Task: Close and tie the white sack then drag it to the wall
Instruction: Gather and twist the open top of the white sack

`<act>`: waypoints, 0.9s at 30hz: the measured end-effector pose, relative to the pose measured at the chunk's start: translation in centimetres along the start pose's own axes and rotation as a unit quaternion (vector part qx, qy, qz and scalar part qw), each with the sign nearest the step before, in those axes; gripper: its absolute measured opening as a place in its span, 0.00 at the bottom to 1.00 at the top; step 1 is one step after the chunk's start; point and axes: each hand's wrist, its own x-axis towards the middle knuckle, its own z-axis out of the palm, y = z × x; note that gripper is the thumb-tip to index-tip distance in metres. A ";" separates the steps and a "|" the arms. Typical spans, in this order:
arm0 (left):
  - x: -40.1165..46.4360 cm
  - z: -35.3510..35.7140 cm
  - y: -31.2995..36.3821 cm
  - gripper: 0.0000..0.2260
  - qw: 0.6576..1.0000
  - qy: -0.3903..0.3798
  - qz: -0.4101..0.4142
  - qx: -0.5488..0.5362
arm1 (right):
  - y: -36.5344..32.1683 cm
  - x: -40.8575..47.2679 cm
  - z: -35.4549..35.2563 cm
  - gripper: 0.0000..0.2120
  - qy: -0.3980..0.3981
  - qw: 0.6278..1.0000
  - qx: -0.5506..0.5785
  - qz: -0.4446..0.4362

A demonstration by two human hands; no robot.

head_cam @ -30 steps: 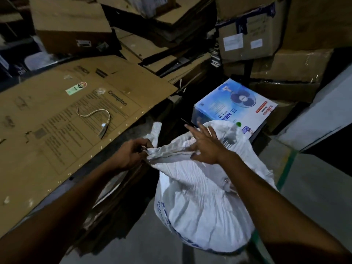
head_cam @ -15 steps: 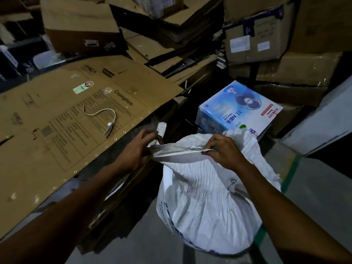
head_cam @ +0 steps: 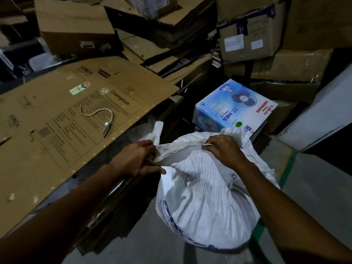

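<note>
We note the sack [head_cam: 205,197] standing upright on the grey floor [head_cam: 314,197], full and rounded, with blue print low on its left side. Its mouth is gathered flat into a folded band across the top.

Left hand [head_cam: 139,159]: fingers curled round the left end of the band, clamped on the cloth. A loose white flap of the sack rises just above this hand.

Right hand [head_cam: 222,149]: fingers bent over the top edge of the sack at the right of the band, pinching a fold of the cloth. Both hands grip the sack, apart from each other, with the band stretched between them.

A small metal ring shows on the sack's upper right face, just under the right forearm.

Surroundings: a blue fan box [head_cam: 236,109] lies just behind the sack, touching or nearly touching its top edge; we cannot tell which. A large flattened carton [head_cam: 57,121] slopes at the left, and a short white cord [head_cam: 99,117] lies on it. Brown boxes [head_cam: 266,35] are stacked behind. A green line [head_cam: 287,168] runs along the floor at the right of the sack.

A pale wall [head_cam: 323,115] stands at the right, well apart from the sack.
</note>
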 end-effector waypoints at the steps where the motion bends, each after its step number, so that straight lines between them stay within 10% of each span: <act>1: 0.0 0.3 0.1 0.26 1.000 0.017 0.006 0.013 | -0.2 -0.2 0.1 0.09 -0.006 1.000 0.000 0.003; 14: -0.8 0.7 0.0 0.17 0.954 0.110 -0.149 -0.238 | -1.7 -0.8 0.7 0.15 -0.006 0.993 -0.102 -0.060; 27: 0.8 3.4 5.8 0.24 0.941 -0.096 -0.049 -0.321 | -2.4 0.9 2.5 0.15 -0.034 0.996 -0.024 0.079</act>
